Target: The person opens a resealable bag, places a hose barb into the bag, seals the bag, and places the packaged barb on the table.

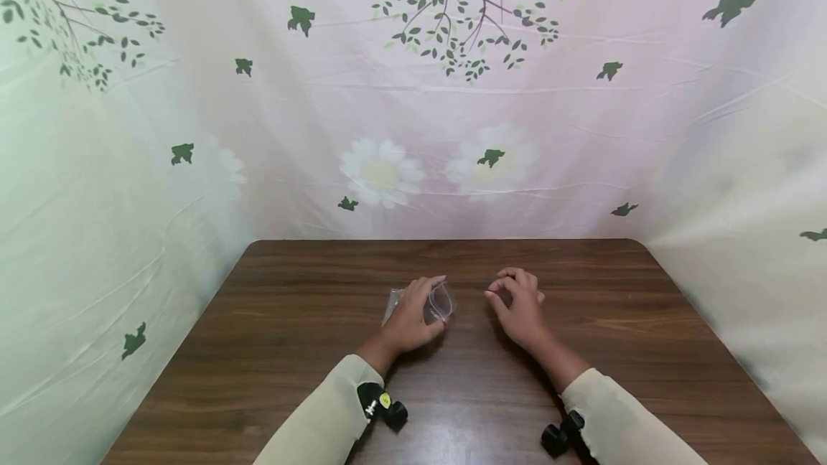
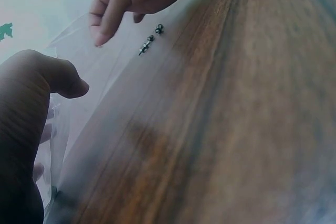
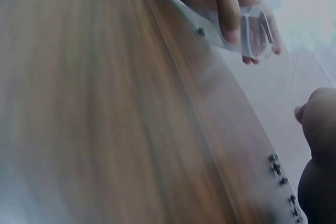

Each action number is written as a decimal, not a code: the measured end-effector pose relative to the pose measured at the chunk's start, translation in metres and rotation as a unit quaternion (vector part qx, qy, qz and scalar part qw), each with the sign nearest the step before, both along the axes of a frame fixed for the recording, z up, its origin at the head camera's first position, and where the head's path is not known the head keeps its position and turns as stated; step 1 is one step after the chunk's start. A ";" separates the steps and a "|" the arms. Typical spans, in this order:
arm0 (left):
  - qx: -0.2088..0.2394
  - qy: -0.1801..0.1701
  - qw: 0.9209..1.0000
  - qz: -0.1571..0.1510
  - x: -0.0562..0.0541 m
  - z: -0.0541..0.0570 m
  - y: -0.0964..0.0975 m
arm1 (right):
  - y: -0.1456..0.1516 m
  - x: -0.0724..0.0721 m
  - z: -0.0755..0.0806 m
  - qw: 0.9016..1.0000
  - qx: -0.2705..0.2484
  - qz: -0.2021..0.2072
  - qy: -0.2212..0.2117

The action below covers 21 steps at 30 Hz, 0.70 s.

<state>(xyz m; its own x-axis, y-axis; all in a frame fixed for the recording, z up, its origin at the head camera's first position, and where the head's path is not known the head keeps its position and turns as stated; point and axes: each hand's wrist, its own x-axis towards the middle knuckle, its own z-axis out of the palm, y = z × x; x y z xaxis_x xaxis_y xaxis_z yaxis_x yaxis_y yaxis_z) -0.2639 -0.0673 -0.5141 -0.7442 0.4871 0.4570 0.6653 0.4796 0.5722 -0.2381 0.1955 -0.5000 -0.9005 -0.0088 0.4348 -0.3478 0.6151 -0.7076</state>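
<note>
My left hand (image 1: pixel 410 318) holds a small clear zip bag (image 1: pixel 442 302) a little above the table, thumb and fingers spread around its mouth. In the right wrist view the bag (image 3: pixel 252 34) shows a reddish line near its opening. To the right, apart from the bag, is my right hand (image 1: pixel 522 314), its thumb and forefinger bent close together. I cannot tell whether a small thing is pinched between those fingertips. Several small dark metal pieces, like screws (image 3: pixel 276 166), lie on the table by the right hand. Another dark piece (image 3: pixel 200 31) shows near the left hand.
The brown wood-grain table (image 1: pixel 271 372) extends around both hands. A pale cloth (image 1: pixel 452 113) printed with leaves and flowers hangs behind it and at both sides. Each sleeve carries a black wrist camera (image 1: pixel 393 415).
</note>
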 end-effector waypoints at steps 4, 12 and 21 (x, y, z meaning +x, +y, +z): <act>-0.011 -0.005 1.000 0.005 0.004 0.008 0.001 | -0.016 0.000 -0.001 0.999 -0.019 0.015 0.040; -0.012 0.007 1.000 0.006 0.001 0.004 0.001 | -0.048 0.000 -0.003 0.994 -0.024 0.055 0.092; -0.031 -0.022 0.999 0.014 0.005 0.013 0.003 | -0.050 0.000 -0.006 0.992 -0.033 0.067 0.102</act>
